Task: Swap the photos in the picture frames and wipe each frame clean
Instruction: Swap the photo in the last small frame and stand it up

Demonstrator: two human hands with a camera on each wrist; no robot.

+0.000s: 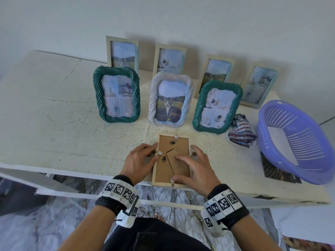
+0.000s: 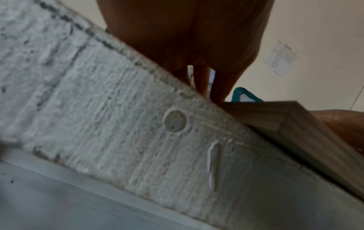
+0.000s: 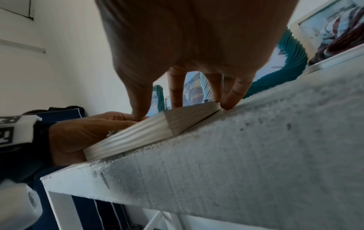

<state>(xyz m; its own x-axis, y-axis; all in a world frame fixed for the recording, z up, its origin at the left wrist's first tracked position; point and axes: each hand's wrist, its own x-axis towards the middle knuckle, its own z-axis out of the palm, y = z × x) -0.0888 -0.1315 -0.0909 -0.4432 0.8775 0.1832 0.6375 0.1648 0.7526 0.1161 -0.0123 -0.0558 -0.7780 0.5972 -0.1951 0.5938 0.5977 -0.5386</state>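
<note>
Both hands work on a pale wooden frame (image 1: 172, 160) that lies face down at the near edge of the white table (image 1: 72, 124), its near end jutting slightly past that edge. Right hand (image 1: 194, 166) is spread over the brown backing board, its straight fingers touching the board near the folded stand, its thumb at the small tab on the frame's near end, and its outer fingers against the frame's right edge. Left hand (image 1: 138, 163) sits against the frame's left edge with its fingers bent toward the small white tab there; whether they pinch the tab or only touch it cannot be told. From the right wrist camera the fingertips (image 3: 226, 104) come down on the frame's ridged moulding.

Beyond the frame stand three twisted-rope frames in a row: a green frame (image 1: 117, 95) on the left, a white frame with a cat photo (image 1: 170, 100) in the middle, and a second green frame (image 1: 216, 105) on the right. Behind them four plain pale frames (image 1: 123, 53) lean against the wall. Just right of the second green frame lies a crumpled striped cloth (image 1: 241, 132), and beside it a purple slotted basket (image 1: 293, 142) rests tilted near the table's right end.
</note>
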